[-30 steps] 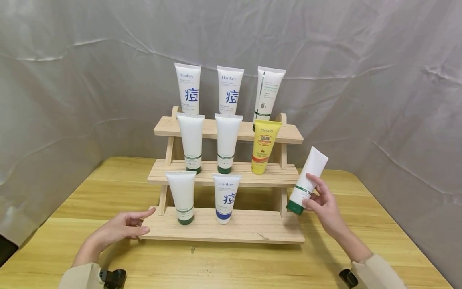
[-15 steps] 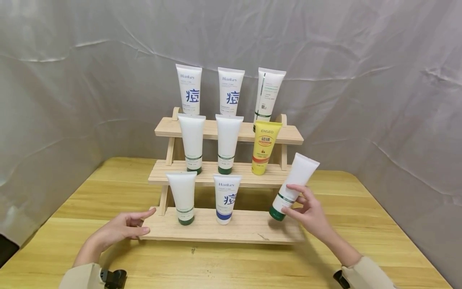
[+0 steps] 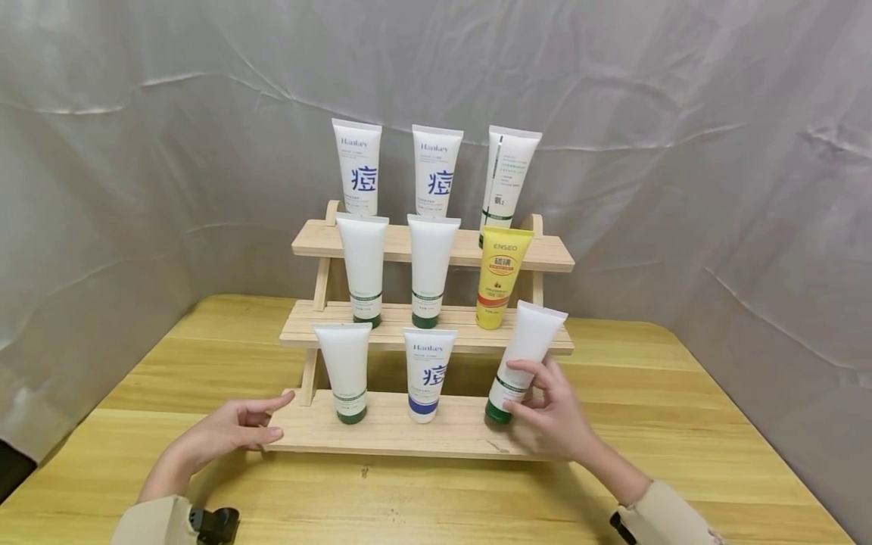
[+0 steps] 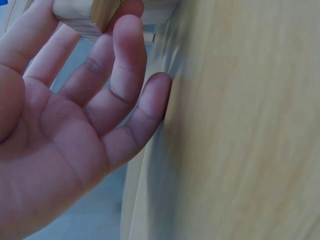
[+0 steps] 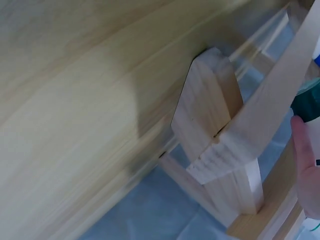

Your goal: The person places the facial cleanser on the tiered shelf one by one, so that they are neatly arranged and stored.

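My right hand [image 3: 550,405] holds a white squeeze tube [image 3: 528,344] with a green cap, thumb and fingers around its lower part. The tube leans to the right, its cap at the right part of the bottom shelf; whether it touches the wood I cannot tell. Its green cap [image 5: 307,102] shows at the edge of the right wrist view. My left hand [image 3: 228,431] grips the left end of the stepped wooden display stand [image 3: 436,437], fingers curled at the board's end [image 4: 80,12] in the left wrist view. A white tube with blue lettering [image 3: 425,378] stands left of the held tube.
A green-capped tube [image 3: 347,371] stands at the bottom shelf's left. The middle shelf bears two white tubes and a yellow tube [image 3: 500,280]. Three white tubes, including one at the right [image 3: 507,182], stand on top. Grey cloth [image 3: 613,91] hangs behind the wooden table [image 3: 681,424].
My right hand has moved left and slightly down with the tube, from beside the stand to over its bottom shelf. The tube has become more upright. My left hand has stayed put.
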A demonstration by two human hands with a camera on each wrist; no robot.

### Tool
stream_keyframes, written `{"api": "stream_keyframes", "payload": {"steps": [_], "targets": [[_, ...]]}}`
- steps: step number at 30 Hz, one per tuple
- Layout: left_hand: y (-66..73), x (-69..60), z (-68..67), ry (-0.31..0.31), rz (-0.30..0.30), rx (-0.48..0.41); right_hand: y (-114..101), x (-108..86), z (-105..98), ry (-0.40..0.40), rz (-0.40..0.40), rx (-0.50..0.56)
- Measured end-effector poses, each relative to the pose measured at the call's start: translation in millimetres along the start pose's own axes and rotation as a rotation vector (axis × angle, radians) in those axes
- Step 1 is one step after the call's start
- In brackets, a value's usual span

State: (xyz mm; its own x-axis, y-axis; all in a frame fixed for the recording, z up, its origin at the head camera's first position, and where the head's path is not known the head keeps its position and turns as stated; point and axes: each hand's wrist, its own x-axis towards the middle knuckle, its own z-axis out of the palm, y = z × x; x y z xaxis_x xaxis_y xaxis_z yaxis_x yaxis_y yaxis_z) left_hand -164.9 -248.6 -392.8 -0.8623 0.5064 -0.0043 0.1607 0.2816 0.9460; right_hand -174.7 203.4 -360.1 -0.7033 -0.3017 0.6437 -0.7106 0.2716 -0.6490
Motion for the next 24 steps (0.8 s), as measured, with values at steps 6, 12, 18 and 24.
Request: {"api": "stream_keyframes", "payload": {"steps": [6, 12, 18, 24], "targets": [[0.0, -0.5, 0.3, 0.000, -0.017, -0.006, -1, 0.1, 10, -0.008, -0.030, -0.046], [-0.8, -0.1, -0.6, -0.004, 0.003, 0.000, -2, 0.7, 16, -0.027, -0.028, -0.098], [-1.7, -0.1, -1.0, -0.004, 0.007, -0.001, -2, 0.7, 20, -0.057, -0.033, -0.114], [-1.5, 0.3, -1.0, -0.011, 0.010, -0.012, -12, 2.8, 23, -0.055, -0.040, -0.129]]}}
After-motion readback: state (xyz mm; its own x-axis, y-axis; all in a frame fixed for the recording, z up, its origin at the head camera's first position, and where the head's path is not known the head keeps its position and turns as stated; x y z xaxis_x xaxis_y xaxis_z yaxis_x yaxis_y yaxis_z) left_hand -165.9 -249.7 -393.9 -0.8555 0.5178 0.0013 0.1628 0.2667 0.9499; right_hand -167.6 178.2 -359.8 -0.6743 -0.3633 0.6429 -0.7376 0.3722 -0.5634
